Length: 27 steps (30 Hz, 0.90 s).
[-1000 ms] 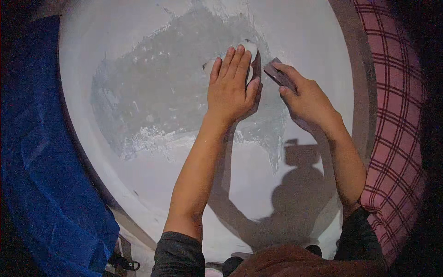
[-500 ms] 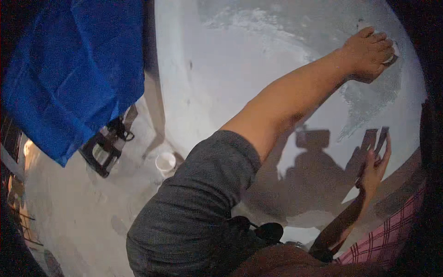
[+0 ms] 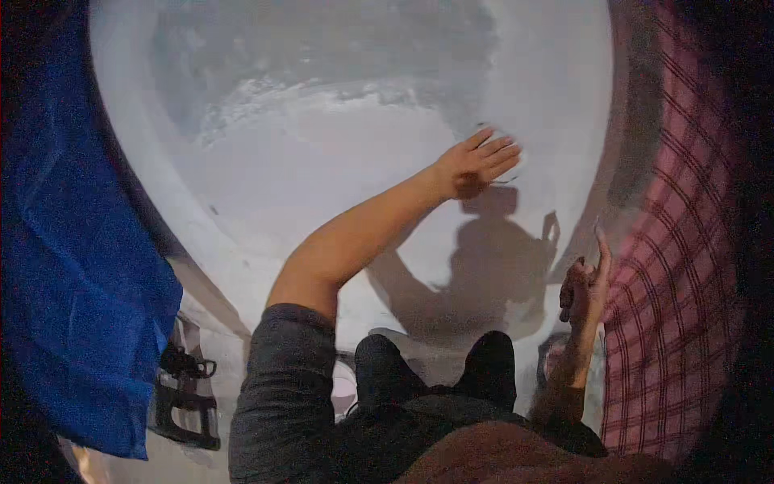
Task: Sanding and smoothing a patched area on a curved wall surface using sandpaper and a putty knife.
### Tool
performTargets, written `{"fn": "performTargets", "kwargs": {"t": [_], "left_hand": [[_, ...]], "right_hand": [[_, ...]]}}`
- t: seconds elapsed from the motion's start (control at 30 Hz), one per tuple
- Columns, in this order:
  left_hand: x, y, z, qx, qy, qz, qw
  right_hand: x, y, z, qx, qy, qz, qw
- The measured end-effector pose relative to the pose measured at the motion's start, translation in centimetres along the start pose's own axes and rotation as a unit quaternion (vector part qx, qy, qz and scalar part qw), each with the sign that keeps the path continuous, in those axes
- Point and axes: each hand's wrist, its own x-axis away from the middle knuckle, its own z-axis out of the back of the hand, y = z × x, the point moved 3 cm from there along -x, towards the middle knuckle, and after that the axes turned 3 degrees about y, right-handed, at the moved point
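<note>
My left arm reaches forward in a dark grey sleeve over a broad white surface (image 3: 306, 153). My left hand (image 3: 480, 164) lies palm down there, its fingers over a pale, roundish thing (image 3: 518, 155). Only that thing's rim shows past the fingertips; the hand covers the rest, so its kind is unclear. Close to the right edge of the surface, my right hand (image 3: 592, 278) is held up beside a pink checked cloth. One finger points upward and the others are loosely bent, with nothing seen in them.
A grey, wet-looking patch (image 3: 322, 48) spreads over the far part of the surface. At left hangs a blue sheet (image 3: 89, 266), with a black frame-like object (image 3: 211, 423) by its lower edge. Pink checked cloth (image 3: 677, 282) lines the right. A pale container (image 3: 344, 385) shows beside my left sleeve.
My view has swung to the right, so the blue sheet sits lower left and more of the checked cloth shows. My left hand appears nearer to me, still on the surface. My right hand's fingers are more bent.
</note>
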Motion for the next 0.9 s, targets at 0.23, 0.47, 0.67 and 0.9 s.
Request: {"fn": "performTargets", "kwargs": {"t": [0.23,0.47,0.67,0.9], "left_hand": [[7.4,2.1,6.0,-0.002,0.050,0.053,0.997],[18.5,3.6,13.2,0.063,-0.007,0.480,0.875],[32.8,12.2,15.6,0.128,0.025,0.679,0.722],[38.8,14.0,16.9,0.199,0.257,0.695,0.642]], "right_hand": [[6.3,-1.4,-0.6,-0.030,0.063,-0.080,0.994],[2.5,5.2,-12.3,-0.059,-0.170,-0.066,0.982],[-0.1,1.5,-25.8,-0.081,-0.305,-0.098,0.944],[-7.0,-2.1,-32.7,0.010,-0.432,0.026,0.901]]}}
